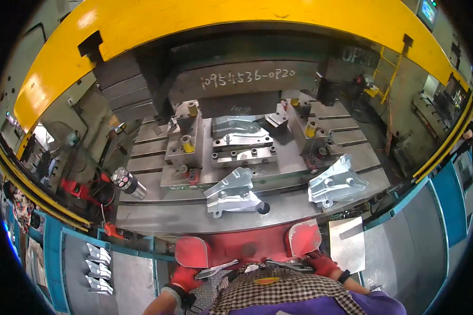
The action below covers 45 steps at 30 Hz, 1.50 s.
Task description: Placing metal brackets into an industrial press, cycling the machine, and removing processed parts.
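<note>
My left hand (186,278), in a red glove, is closed round the end of a slim silver pliers-like tool (216,269). It sits just below the left rounded guard (191,251) of a red control stand (242,241). My right hand (323,264), also red-gloved, is closed at the end of a second such tool (289,265), below the right guard (304,238). Both tools point inward before my checked apron; their exact kind is unclear. Beyond the stand, a bent sheet-metal part (231,193) and another (336,181) lie on the press bed's front. My fingers are partly hidden.
A yellow press frame (247,11) arches overhead. Inside, a lower die (244,155) with yellow-topped posts holds a metal piece (239,127). A steel tumbler (129,182) stands at the bed's left. Several formed parts (99,269) lie on the left side table (133,273); another table (399,252) stands right.
</note>
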{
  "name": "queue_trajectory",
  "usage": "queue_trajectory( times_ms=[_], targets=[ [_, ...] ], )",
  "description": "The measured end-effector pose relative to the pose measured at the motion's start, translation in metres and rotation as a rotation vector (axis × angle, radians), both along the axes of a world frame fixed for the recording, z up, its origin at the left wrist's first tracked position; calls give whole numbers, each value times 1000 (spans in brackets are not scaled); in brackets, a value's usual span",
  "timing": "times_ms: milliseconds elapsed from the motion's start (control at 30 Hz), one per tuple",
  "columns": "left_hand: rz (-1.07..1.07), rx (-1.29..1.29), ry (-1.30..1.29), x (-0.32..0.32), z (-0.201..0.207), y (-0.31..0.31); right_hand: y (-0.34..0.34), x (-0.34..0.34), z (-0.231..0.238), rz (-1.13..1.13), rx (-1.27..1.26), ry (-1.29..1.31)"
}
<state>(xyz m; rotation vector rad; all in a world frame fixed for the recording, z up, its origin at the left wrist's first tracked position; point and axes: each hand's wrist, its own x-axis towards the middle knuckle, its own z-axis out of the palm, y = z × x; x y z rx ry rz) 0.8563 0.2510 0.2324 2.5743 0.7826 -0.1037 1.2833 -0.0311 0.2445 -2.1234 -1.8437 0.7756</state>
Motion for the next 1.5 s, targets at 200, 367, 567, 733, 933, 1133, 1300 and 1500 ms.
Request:
queue_trajectory(
  times_ms=[200,367,567,733,933,1133,1300,1500],
  targets=[
    [10,-63,78,6,-20,11,25,-9,-16,-68,118,-163],
    [-31,49,68,7,-7,10,32,-6,-23,-25,142,-142],
    [-17,54,45,16,6,5,25,0,-42,5,167,-164],
    [-68,15,72,18,9,5,26,-1,-40,-4,148,-158],
    [-122,137,59,11,-4,7,30,-2,-38,-13,186,-106],
    [-3,2,-3,20,9,-2,22,-1,-30,-87,39,21],
    [-13,-345,-31,34,15,25,10,-8,3,-167,169,97],
    [298,-1026,-402,201,92,147,8,-21,23,-503,45,511]
  ],
)
